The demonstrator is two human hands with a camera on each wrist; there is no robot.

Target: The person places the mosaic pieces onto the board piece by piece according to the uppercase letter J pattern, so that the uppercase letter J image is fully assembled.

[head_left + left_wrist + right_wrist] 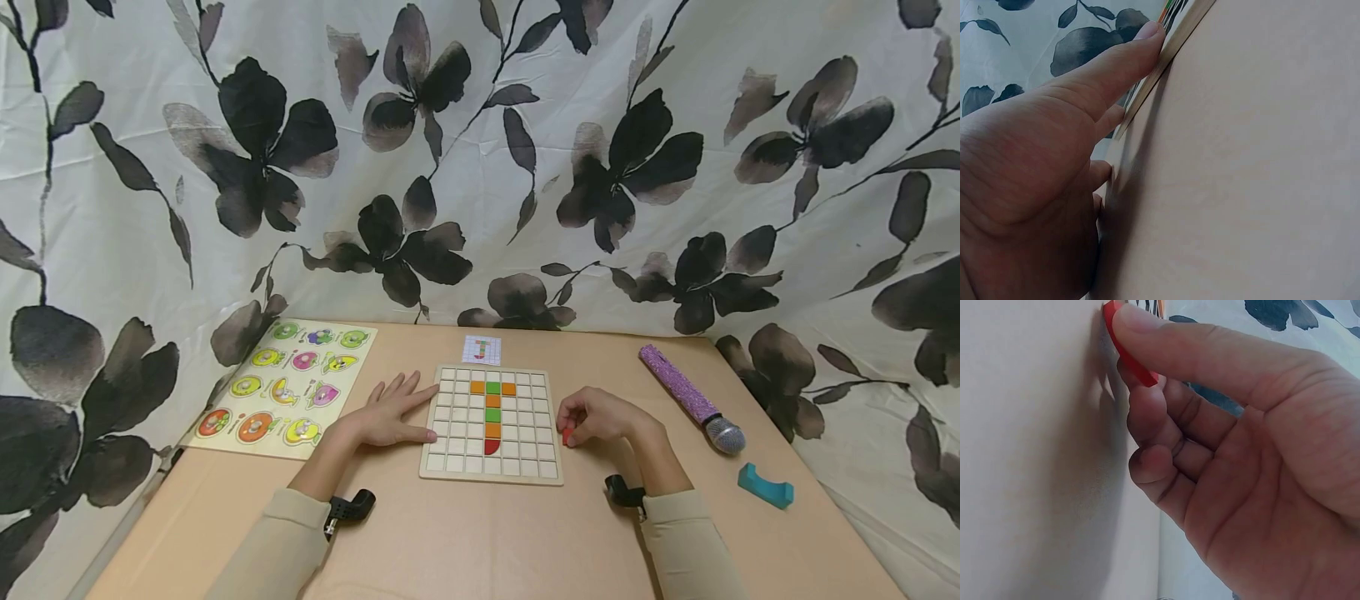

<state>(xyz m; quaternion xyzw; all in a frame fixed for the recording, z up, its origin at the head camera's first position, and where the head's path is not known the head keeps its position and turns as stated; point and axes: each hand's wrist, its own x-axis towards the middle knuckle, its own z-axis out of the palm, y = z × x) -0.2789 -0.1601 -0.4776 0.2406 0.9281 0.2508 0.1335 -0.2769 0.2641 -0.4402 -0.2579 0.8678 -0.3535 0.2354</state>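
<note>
A square wooden grid board point(525, 468) lies on the table, with several orange and green squares and one red rounded tile point(491, 447) set in a T-like figure. My left hand point(384, 415) rests at the board's left side, fingers spread, thumb and index fingertip at its edge. Just off the right edge, my right hand point(600, 414) pinches a small red tile point(1132, 353) between thumb and fingers; its full shape is partly hidden. Behind the board is a small pattern card point(482, 350) with a similar coloured figure.
To the left lies a sheet of fruit pictures point(300, 383). On the right are a purple glittery microphone point(684, 390) and a teal curved block point(765, 487). A floral cloth point(525, 192) hangs behind the wooden table point(465, 542).
</note>
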